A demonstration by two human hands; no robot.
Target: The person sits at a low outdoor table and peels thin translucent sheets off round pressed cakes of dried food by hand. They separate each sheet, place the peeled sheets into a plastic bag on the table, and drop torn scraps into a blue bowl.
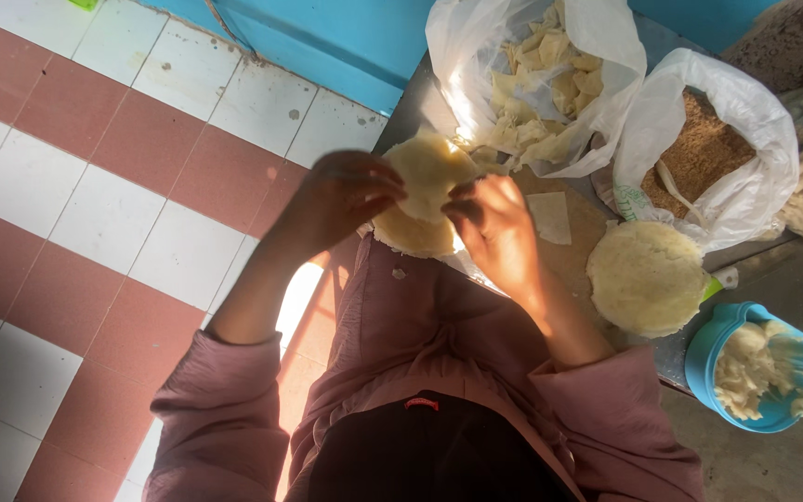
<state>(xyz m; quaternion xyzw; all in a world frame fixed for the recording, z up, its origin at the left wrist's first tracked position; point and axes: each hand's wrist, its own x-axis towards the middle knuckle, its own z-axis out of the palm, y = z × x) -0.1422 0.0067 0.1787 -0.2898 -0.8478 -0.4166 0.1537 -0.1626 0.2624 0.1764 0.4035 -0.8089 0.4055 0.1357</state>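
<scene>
Red-and-white tiled floor [95,186] beneath us, our left hand [341,200] and right hand [494,228] pinching a round pale wrapper [425,172] by its opposite edges, fingers curled, wrapper raised between both hands, stack of wrappers [645,276] nearby.

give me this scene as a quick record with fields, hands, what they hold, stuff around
left hand: grips the left edge of a thin round wrapper
right hand: pinches the wrapper's right edge
under the wrapper: stack of wrappers
right of hands: second stack on the board
bags: white bag of pale pieces; white bag of brown crumbs
bowl: blue bowl with pale filling
floor: red and white tiles
</scene>
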